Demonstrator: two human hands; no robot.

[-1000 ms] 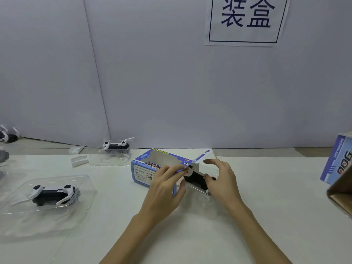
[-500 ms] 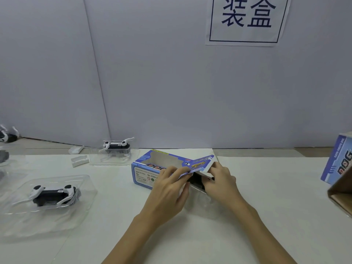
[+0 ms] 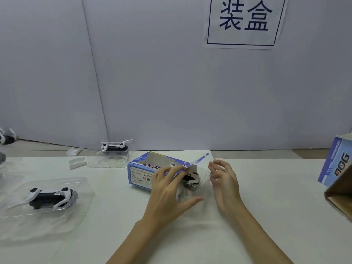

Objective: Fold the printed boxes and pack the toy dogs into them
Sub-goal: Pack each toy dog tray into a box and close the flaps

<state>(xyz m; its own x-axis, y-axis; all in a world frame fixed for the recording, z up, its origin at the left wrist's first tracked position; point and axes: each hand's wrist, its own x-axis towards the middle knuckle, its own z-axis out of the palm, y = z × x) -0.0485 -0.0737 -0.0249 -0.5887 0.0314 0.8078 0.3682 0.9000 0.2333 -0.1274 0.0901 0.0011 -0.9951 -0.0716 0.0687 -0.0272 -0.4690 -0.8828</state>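
Note:
A blue printed box (image 3: 141, 174) lies on the white table (image 3: 266, 206), its right end open and its flap (image 3: 199, 161) raised. A black-and-white toy dog (image 3: 191, 179) in a clear tray sticks partly out of that end. My left hand (image 3: 167, 191) rests on the box's open end, fingers straight against the flap's base and thumb spread away. My right hand (image 3: 224, 180) hovers just right of the tray with loosely curled fingers. Whether it touches the tray's edge I cannot tell.
Another toy dog in a clear tray (image 3: 51, 196) lies at the left, one more (image 3: 114, 148) at the back, and a third (image 3: 6, 138) at the far left edge. Two white plastic pieces (image 3: 77, 162) sit nearby. A packed blue box (image 3: 337, 164) and a brown carton (image 3: 341, 195) stand at the right.
My right hand has drawn back to the right, off the box end. The flap has lifted again and the dog shows outside the opening.

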